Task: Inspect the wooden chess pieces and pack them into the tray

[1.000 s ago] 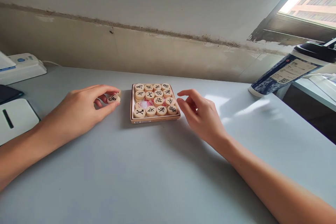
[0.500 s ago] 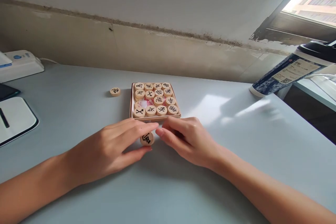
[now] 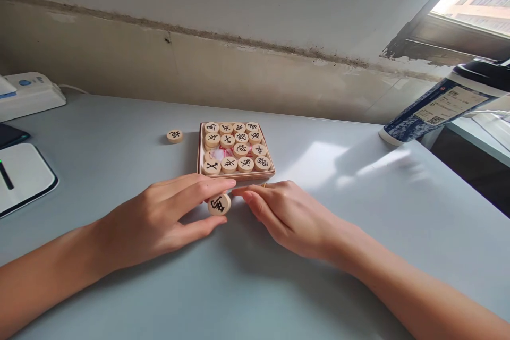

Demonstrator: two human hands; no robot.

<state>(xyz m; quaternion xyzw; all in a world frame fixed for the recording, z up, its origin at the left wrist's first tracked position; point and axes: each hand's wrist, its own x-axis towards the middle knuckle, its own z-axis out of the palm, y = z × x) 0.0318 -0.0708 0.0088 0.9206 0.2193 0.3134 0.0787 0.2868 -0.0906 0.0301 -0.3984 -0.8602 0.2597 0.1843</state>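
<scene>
Piece [image 3: 219, 204] aslant, character face toward the person

Left hand [image 3: 163, 215]: bare, slim, with long fingers [image 3: 203, 189] narrowing toward tips. Left forearm [image 3: 59, 263] bare out to frame edge, slender at wrist. Right hand [image 3: 292, 218]: likewise bare and slim; narrow gold-coloured ring [image 3: 264, 185] on one finger, mostly hidden, exact finger unclear. Right forearm [image 3: 392, 281] bare, slender, widening away from wrist.

Pale round piece [image 3: 218, 205], black character showing, tilted up just before shallow box [image 3: 255, 176] of similar discs [image 3: 241, 149]; loose disc [image 3: 174, 136] flat, left.
</scene>
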